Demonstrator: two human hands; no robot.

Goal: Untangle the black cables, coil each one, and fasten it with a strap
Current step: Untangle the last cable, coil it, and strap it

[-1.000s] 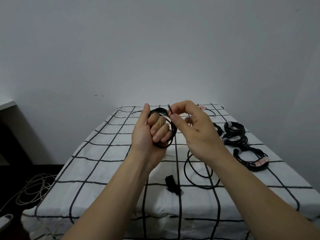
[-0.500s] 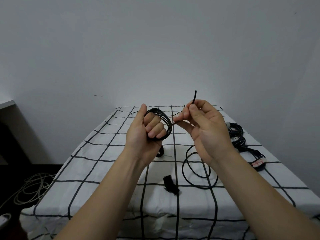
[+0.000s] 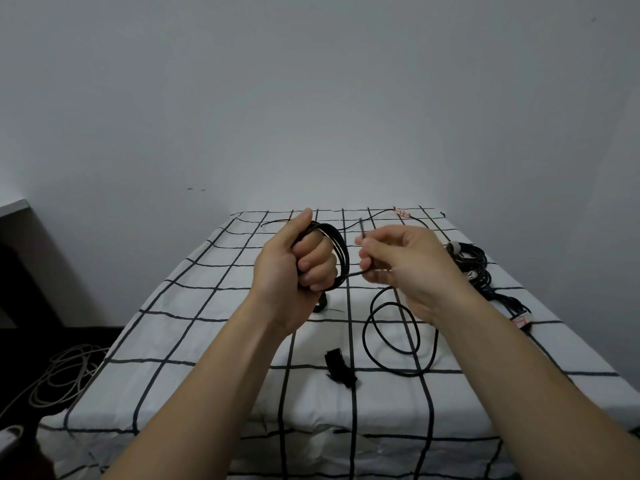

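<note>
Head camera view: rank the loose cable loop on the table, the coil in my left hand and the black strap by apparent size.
1. loose cable loop
2. coil, partly hidden by the left hand, so less certain
3. black strap

Left hand (image 3: 294, 268) and right hand (image 3: 412, 268) raised close together.
Left grips coil (image 3: 341, 252); right pinches cable end (image 3: 361, 229).

The strap (image 3: 341, 372) lies left of the cable loop (image 3: 372, 344).
</note>
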